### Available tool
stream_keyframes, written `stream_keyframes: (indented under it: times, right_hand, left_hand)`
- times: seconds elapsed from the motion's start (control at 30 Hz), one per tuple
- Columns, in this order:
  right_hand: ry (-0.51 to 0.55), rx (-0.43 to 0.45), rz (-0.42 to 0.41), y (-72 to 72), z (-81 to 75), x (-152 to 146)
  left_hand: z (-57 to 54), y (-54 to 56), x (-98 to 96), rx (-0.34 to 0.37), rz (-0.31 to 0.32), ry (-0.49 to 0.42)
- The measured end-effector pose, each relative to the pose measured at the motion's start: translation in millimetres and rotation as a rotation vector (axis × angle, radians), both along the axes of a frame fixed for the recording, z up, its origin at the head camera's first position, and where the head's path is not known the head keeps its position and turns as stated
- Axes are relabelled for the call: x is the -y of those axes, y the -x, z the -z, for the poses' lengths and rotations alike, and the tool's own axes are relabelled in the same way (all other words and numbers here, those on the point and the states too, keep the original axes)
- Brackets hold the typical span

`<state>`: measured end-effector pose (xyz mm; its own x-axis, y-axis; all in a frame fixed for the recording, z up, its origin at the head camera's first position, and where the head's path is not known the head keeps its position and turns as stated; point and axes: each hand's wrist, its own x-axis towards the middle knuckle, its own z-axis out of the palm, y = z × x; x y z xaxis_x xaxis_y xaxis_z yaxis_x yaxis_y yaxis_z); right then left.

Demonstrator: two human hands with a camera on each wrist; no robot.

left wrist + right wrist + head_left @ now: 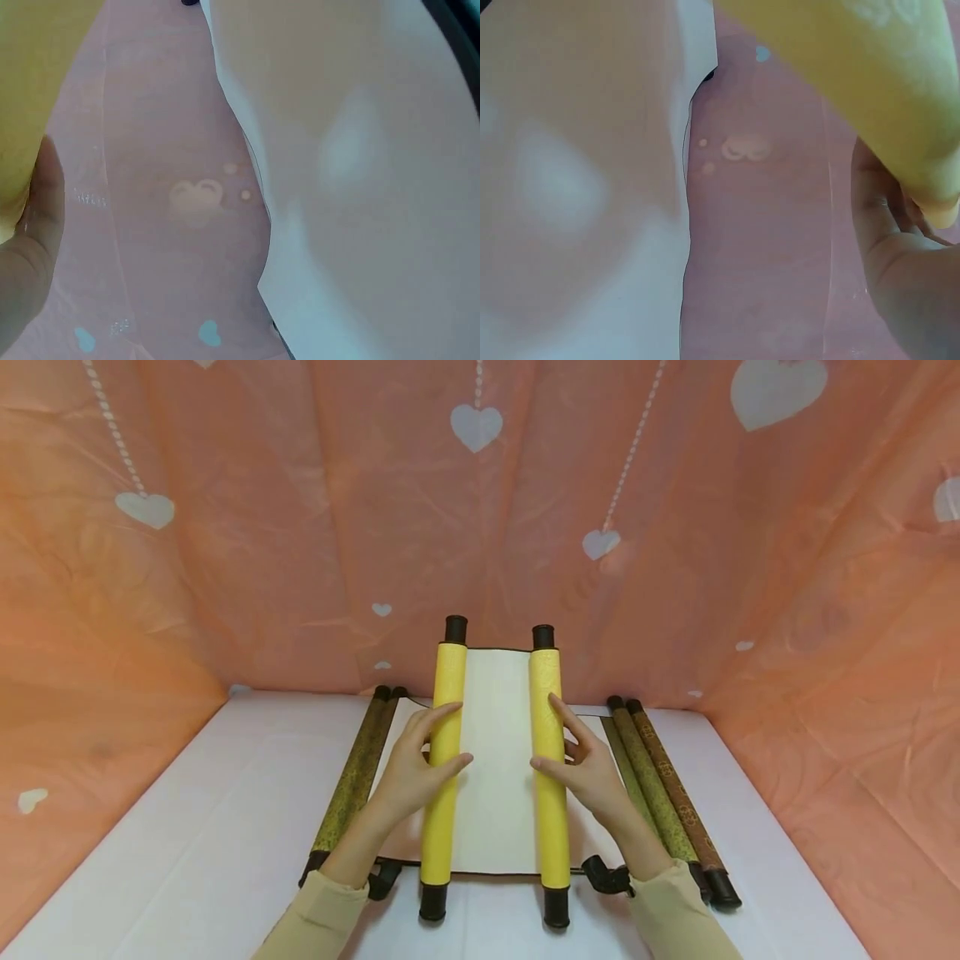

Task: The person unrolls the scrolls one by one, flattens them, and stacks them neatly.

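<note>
A yellow hand scroll with black end knobs is held up, part unrolled, its white paper (495, 760) spread between two rollers. My left hand (416, 764) grips the left yellow roller (444, 752) near its middle, thumb and a finger across its front. Around the right yellow roller (549, 760), my right hand (592, 768) keeps a similar hold. The left wrist view has the left hand (30, 255) against the yellow roller (41, 67). In the right wrist view, the right hand's fingers (877, 202) bend behind the yellow roller (862, 82).
Behind and below lies another open scroll with white paper (596, 827), mostly covered by the yellow one. Green-brown rollers (356, 777) lie at left; green rollers (652, 768) and a brown patterned roller (678, 793) lie at right. A pink heart-print cloth (390, 527) surrounds the white table (225, 827).
</note>
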<state>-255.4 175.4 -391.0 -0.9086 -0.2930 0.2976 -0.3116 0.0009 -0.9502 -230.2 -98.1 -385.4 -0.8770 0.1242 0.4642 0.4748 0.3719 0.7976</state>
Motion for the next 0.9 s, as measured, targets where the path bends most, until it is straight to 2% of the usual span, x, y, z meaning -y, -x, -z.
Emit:
stream_keyframes:
  times: [0.17,0.33,0.57,0.73,0.9]
  right_hand:
    - [-0.027,-0.037,0.031,0.0,-0.7,1.0]
    - [-0.053,-0.088,0.067,1.1,-1.0,-3.9]
    - [-0.007,-0.115,0.033,3.8,-6.0,-12.6]
    - [-0.001,-0.072,0.033,5.3,-6.6,-16.8]
    - [-0.001,-0.031,0.049,5.2,-6.5,-19.6]
  left_hand:
    - [0.8,0.7,4.0,-0.045,-0.016,0.006]
    - [-2.4,0.5,9.3,-0.05,-0.008,0.008]
    - [-8.3,4.8,15.5,-0.063,0.036,-0.016]
    - [-11.9,5.8,23.3,-0.032,0.016,-0.006]
    - [-15.2,4.9,29.8,0.008,0.028,-0.017]
